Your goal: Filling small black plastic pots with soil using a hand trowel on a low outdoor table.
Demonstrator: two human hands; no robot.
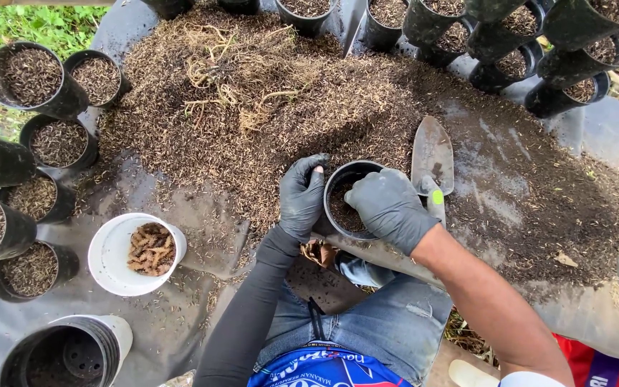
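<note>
A small black plastic pot [345, 174], partly filled with dark soil mix, sits in front of my knees. My left hand [302, 197], in a black glove, grips the pot's left rim. My right hand [388, 208], also gloved, rests over the pot's right rim with fingers reaching inside. A metal trowel [433, 152] with a green-marked handle lies just right of the pot, blade pointing away from me. A large heap of brown potting mix [266, 93] with pale roots spreads on a dark sheet beyond the pot.
Several filled black pots [26, 75] stand at the left, and more [539, 43] line the top right. A white bowl [112, 247] holds brown clumps. A stack of empty black pots [62, 355] lies at the bottom left. Grass borders the top left.
</note>
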